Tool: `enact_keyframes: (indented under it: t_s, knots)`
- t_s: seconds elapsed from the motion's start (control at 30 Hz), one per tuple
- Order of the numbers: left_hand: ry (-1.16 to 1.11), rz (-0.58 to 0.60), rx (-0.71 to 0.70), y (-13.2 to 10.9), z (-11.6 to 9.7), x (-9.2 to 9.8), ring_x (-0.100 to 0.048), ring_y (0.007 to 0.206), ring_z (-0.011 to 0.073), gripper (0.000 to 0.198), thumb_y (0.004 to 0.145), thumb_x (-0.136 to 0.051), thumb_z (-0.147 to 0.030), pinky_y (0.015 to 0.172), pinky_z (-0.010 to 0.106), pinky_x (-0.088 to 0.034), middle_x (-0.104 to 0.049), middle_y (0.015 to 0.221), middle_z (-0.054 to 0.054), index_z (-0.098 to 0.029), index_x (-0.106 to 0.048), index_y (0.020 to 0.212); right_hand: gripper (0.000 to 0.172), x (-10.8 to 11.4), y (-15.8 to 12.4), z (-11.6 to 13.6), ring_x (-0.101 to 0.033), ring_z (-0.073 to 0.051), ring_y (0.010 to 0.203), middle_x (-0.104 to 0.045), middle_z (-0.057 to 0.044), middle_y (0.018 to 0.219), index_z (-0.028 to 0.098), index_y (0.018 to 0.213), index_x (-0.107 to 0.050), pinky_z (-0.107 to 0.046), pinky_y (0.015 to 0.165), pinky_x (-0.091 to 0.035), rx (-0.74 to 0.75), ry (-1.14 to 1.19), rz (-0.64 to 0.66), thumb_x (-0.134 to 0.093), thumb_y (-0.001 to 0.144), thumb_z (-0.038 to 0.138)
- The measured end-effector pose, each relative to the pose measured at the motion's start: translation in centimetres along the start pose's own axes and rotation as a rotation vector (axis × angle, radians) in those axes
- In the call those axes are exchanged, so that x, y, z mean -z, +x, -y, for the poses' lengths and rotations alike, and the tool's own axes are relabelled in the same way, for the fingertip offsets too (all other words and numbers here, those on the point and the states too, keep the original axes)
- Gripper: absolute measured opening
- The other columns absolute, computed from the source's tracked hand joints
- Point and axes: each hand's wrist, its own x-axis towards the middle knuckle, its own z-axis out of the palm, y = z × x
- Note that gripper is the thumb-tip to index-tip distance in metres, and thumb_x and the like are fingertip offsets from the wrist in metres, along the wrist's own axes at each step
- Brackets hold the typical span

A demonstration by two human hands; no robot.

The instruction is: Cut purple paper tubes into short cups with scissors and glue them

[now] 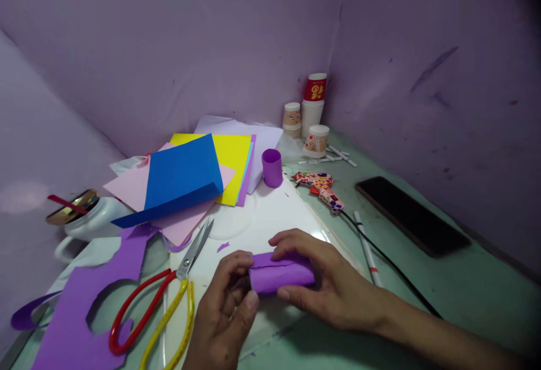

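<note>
While the purple paper roll (281, 271) lies low over the white sheet (274, 212), the left hand (224, 316) pinches its end and the right hand (325, 280) curls around it, scissors (169, 297) just beside.

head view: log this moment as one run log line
left hand: pinches end of purple paper roll | right hand: wrapped over same roll | scissors: lying left of both hands, untouched

Left grip (224, 313), a bare hand with short plain nails, right grip (333, 288), a bare hand, bare forearm (443, 330) reaching the frame edge
</note>
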Motion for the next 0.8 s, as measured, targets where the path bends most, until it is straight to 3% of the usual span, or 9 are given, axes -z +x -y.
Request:
enact_keyframes:
  t_s: [0.33,0.43,0.53,0.6,0.7,0.8]
  knots:
    - [0.104,0.108,0.000,0.0,0.1,0.9,-0.063,0.101,0.0267,0.029,0.071,-0.071,-0.044,0.078,0.028,-0.052,-0.059,0.117,0.006,-0.025,-0.065,0.092,0.025,0.2,0.1,-0.3,-0.062,-0.021,0.088,-0.064,-0.009,0.101,0.018,0.097,-0.063,-0.035,0.077,-0.051,0.005,0.065,0.032,-0.073,0.075,0.026]
    - [0.044,0.114,0.025,0.0,0.0,0.6,-0.064,0.101,0.0277,0.048,0.067,-0.074,-0.045,0.078,0.031,-0.053,-0.060,0.121,0.008,-0.028,-0.059,0.110,0.026,0.4,0.0,-0.2,-0.062,-0.020,0.089,-0.064,-0.009,0.101,0.018,0.097,-0.062,-0.033,0.076,-0.052,0.072,0.046,0.017,-0.074,0.074,0.025]
    - [-0.083,0.046,0.058,0.2,-0.1,0.3,-0.059,0.112,0.0288,0.071,0.066,-0.075,-0.045,0.084,0.033,-0.051,-0.060,0.123,0.010,-0.029,-0.046,0.129,0.028,0.4,0.0,-0.4,-0.062,-0.021,0.096,-0.064,-0.011,0.106,0.019,0.100,-0.060,-0.034,0.082,-0.051,0.233,-0.040,-0.013,-0.073,0.076,0.024]
    - [-0.046,-0.088,0.033,0.6,-0.3,0.4,-0.055,0.117,0.0289,0.070,0.070,-0.071,-0.045,0.091,0.037,-0.047,-0.060,0.124,0.010,-0.028,-0.043,0.131,0.028,0.3,0.1,-0.9,-0.061,-0.022,0.101,-0.062,-0.012,0.110,0.020,0.103,-0.059,-0.035,0.085,-0.051,0.314,-0.124,-0.020,-0.070,0.078,0.023]
    - [0.290,-0.311,-0.134,1.3,-0.3,1.5,-0.050,0.122,0.0306,0.057,0.079,-0.061,-0.045,0.103,0.044,-0.036,-0.057,0.128,0.010,-0.027,-0.047,0.131,0.027,0.1,0.2,-1.9,-0.061,-0.023,0.100,-0.062,-0.012,0.110,0.020,0.103,-0.057,-0.036,0.084,-0.052,0.321,-0.201,-0.035,-0.069,0.079,0.025]
    - [0.979,-0.285,-0.350,2.4,0.3,3.1,-0.041,0.126,0.0406,0.050,0.082,-0.051,-0.042,0.108,0.055,-0.024,-0.057,0.126,0.019,-0.016,-0.056,0.125,0.028,0.0,0.3,-2.6,-0.062,-0.023,0.099,-0.062,-0.011,0.109,0.021,0.101,-0.056,-0.037,0.084,-0.052,0.217,-0.216,-0.075,-0.071,0.077,0.025]
